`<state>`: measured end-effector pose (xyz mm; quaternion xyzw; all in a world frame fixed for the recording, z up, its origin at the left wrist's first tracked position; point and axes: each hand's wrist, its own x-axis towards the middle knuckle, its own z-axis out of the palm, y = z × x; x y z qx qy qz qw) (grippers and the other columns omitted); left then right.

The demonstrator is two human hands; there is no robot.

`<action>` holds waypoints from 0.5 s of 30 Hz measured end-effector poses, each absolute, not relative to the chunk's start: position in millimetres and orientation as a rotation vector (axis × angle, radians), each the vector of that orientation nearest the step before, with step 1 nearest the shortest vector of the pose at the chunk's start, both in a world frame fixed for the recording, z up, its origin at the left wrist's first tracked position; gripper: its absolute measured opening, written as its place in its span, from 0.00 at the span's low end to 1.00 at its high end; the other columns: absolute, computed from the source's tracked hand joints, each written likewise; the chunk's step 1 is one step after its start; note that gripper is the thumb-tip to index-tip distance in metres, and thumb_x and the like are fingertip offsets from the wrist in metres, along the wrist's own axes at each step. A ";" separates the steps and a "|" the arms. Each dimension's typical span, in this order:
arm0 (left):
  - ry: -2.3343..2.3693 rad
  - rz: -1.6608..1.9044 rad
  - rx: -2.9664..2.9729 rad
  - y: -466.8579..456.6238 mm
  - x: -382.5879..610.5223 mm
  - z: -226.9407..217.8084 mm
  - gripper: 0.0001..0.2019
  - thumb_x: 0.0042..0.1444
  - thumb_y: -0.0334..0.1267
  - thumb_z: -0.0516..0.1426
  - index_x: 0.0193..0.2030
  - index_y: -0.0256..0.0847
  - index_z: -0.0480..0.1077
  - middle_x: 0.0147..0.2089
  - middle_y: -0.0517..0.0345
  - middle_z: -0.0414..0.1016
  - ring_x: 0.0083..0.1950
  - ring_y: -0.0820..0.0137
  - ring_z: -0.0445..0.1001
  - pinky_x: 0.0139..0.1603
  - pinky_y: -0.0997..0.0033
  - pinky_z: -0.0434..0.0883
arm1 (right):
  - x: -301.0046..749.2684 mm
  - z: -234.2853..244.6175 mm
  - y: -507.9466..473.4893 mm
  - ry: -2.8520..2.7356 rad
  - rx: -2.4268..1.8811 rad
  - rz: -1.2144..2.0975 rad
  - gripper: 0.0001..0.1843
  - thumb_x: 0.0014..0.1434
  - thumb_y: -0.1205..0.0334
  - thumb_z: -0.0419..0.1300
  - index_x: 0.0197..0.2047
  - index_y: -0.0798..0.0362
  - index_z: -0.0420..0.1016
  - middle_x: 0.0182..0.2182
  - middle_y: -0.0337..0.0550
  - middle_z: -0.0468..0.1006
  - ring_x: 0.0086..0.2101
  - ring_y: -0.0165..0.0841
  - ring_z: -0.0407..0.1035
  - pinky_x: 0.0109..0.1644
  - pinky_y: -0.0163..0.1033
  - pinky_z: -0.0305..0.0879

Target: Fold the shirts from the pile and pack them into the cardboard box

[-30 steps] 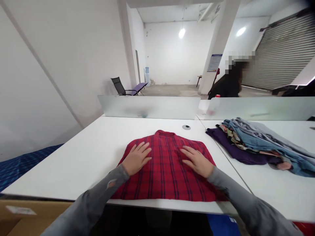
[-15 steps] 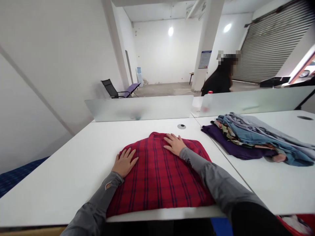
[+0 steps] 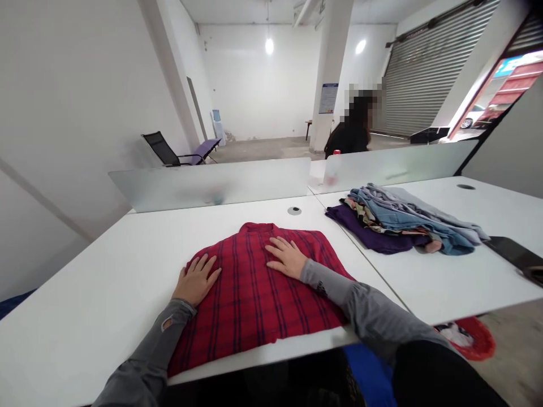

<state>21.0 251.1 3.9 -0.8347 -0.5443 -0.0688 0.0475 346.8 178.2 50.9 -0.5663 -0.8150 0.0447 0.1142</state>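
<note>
A red plaid shirt (image 3: 258,294) with dark blue lines lies spread on the white table, its collar toward the far side and its lower edge along the table's near edge. My left hand (image 3: 196,280) rests flat on the shirt's left side, fingers spread. On the upper right part of the shirt lies my right hand (image 3: 287,258), palm down with its fingers apart. Neither hand grips the cloth. Grey sleeves cover both forearms, and the right forearm hides part of the shirt's right edge.
A stack of folded clothes (image 3: 394,217) lies to the right on the white table (image 3: 106,282). Frosted dividers (image 3: 237,183) stand along the back. Beyond them is a person in black (image 3: 350,133). A dark flat object (image 3: 515,254) lies far right; a red basket (image 3: 481,339) is below the table.
The view has turned to the right, bringing the dark flat object and more of the red basket into sight. My right hand has slid slightly down the shirt; both hands stay flat on it.
</note>
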 end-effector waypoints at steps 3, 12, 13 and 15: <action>-1.665 -0.213 -2.541 250.7 21.1 3.4 0.27 0.65 0.50 0.43 0.69 0.47 0.52 0.72 0.51 0.50 0.70 0.52 0.50 0.63 0.40 0.55 | 345.8 42.4 118.5 -2.546 -1.461 0.163 0.37 0.61 0.35 0.47 0.69 0.43 0.53 0.69 0.47 0.49 0.67 0.50 0.39 0.64 0.70 0.36; -1.624 -0.378 -2.468 238.0 26.7 17.1 0.26 0.65 0.49 0.45 0.66 0.38 0.59 0.70 0.45 0.53 0.70 0.53 0.51 0.65 0.37 0.52 | 437.3 35.1 51.3 -1.787 -1.817 -0.003 0.23 0.63 0.50 0.50 0.53 0.53 0.74 0.54 0.54 0.73 0.56 0.44 0.66 0.59 0.53 0.61; -1.579 -0.407 -2.471 229.4 31.7 21.9 0.25 0.65 0.48 0.45 0.64 0.38 0.61 0.70 0.44 0.54 0.70 0.54 0.51 0.65 0.38 0.52 | 453.5 37.7 47.6 -1.570 -1.931 0.015 0.22 0.62 0.50 0.51 0.49 0.55 0.76 0.49 0.56 0.77 0.51 0.44 0.70 0.55 0.52 0.66; -1.437 -0.454 -2.553 205.4 46.5 30.6 0.24 0.66 0.48 0.45 0.63 0.39 0.62 0.70 0.46 0.53 0.70 0.55 0.52 0.66 0.41 0.52 | 477.0 43.9 40.5 -1.262 -2.084 0.222 0.22 0.58 0.47 0.54 0.40 0.57 0.79 0.37 0.55 0.80 0.41 0.46 0.75 0.48 0.52 0.71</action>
